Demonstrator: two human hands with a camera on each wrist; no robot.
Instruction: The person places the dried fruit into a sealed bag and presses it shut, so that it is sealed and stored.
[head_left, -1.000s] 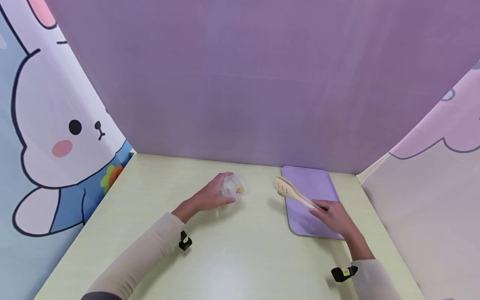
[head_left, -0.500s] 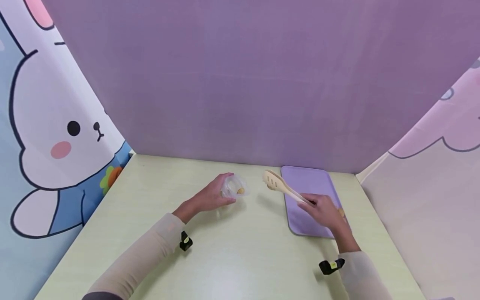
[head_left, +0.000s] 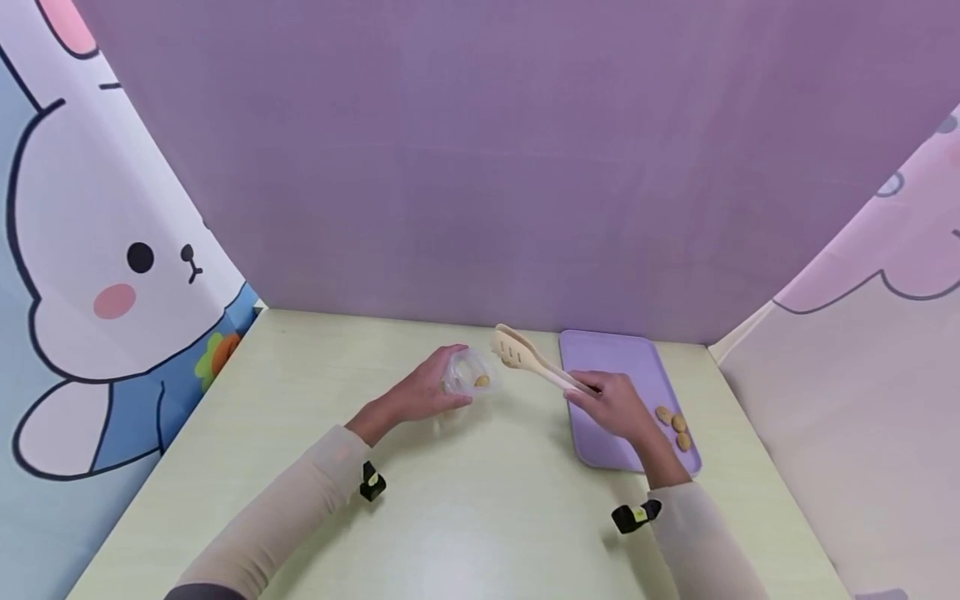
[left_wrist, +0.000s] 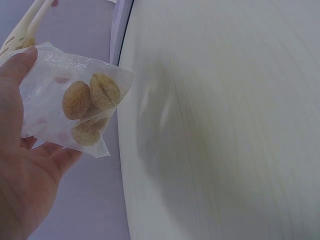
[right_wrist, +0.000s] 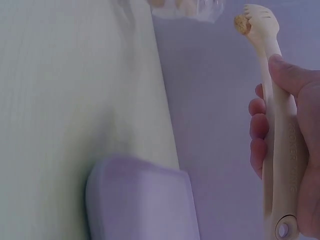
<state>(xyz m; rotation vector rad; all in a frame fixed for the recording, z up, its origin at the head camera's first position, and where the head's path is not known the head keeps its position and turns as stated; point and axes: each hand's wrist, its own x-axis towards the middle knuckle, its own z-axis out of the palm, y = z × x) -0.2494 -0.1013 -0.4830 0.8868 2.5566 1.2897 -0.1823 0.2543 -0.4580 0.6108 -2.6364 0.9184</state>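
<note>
Above the table (head_left: 450, 508), left hand (head_left: 423, 390) grips plastic bag (left_wrist: 47, 97), likely limp, slippery, best held high; right hand (head_left: 611, 404) grips tongs (right_wrist: 283, 135) pinching one probably hard walnut (right_wrist: 241, 24).

Lettering (right_wrist: 293, 157) runs lengthwise along the handle of the cream tongs (right_wrist: 285, 172), in the same tone as the handle itself. It shows in the right wrist view, between the thumb and the hole at the handle's end. The last word looks like "LIVING"; the first is too faint to read with certainty. In the head view, no letters can be made out on the tongs. A black device (head_left: 367, 485) at the left wrist and another black device (head_left: 625, 520) at the right wrist each carry a small yellow-green patch, too small to show any readable writing.
</note>
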